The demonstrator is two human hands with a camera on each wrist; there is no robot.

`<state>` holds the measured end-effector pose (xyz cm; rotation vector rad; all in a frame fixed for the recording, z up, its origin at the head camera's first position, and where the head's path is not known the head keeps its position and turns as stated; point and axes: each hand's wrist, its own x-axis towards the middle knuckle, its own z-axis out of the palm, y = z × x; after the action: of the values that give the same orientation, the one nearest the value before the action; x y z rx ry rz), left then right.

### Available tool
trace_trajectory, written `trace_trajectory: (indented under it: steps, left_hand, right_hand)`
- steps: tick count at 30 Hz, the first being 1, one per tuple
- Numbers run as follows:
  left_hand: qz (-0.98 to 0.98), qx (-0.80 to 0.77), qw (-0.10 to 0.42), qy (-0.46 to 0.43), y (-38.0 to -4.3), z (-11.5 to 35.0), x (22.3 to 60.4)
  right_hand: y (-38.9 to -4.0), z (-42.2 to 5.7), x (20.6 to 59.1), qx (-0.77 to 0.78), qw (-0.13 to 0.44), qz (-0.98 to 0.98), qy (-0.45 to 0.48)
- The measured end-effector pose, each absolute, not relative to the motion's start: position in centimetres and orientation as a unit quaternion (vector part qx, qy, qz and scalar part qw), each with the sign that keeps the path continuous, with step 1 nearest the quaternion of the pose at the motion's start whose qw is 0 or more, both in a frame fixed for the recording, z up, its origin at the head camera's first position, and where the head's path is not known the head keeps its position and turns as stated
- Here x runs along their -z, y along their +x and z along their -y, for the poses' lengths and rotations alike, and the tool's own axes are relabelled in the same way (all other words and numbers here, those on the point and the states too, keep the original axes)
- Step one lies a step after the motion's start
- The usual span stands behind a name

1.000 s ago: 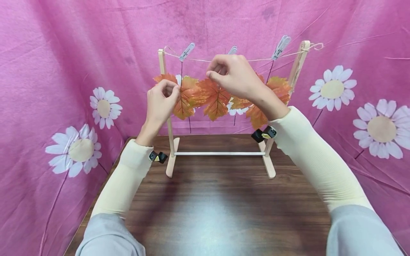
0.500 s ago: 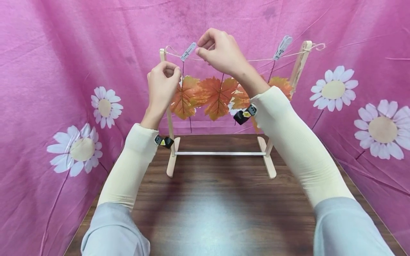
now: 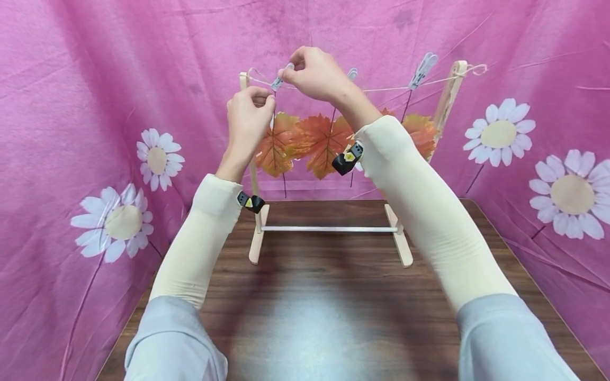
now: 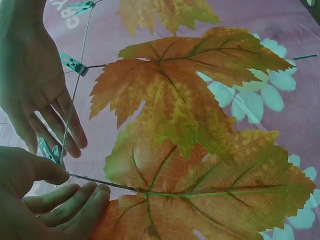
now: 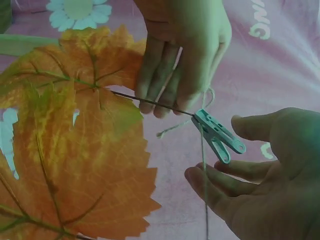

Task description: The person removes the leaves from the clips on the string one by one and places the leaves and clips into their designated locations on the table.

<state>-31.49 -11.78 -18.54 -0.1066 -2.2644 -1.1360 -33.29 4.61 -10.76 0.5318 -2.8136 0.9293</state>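
Clothespin, pale [image 5: 215,135]: one, clipped on the string [image 5: 206,200] near its left end, biting the top of a dark stem [image 5: 127,96].
Leaf, orange and yellow-green [image 3: 281,151]: hanging below the string on that stem.
Right hand [image 3: 316,74]: at the string, thumb and fingers parted on either side of the clothespin, gripping nothing.
Left hand [image 3: 248,119]: just below the string, fingertips at the stem; whether they pinch it cannot be told.
Middle clip [image 3: 352,73] and right clip [image 3: 422,70]: farther right along the string, more orange leaves [image 3: 326,148] beneath.
Stand, wooden [image 3: 402,248]: posts at both ends of the string, white rod [image 3: 329,229] well below it.
Counter, brown wood [image 3: 333,328]: under the string, carrying the stand.
Cloth, pink with daisies [image 3: 205,42]: behind the string.
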Motion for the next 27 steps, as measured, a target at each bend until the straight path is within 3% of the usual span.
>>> trace_trajectory:
  steps: [27]
  left_hand:
    - [0.817,0.48,0.316,-0.058,-31.9,11.4,19.0]
  right_hand:
    - [-34.1,-4.4,12.2,-0.485,0.113,0.849,0.175]
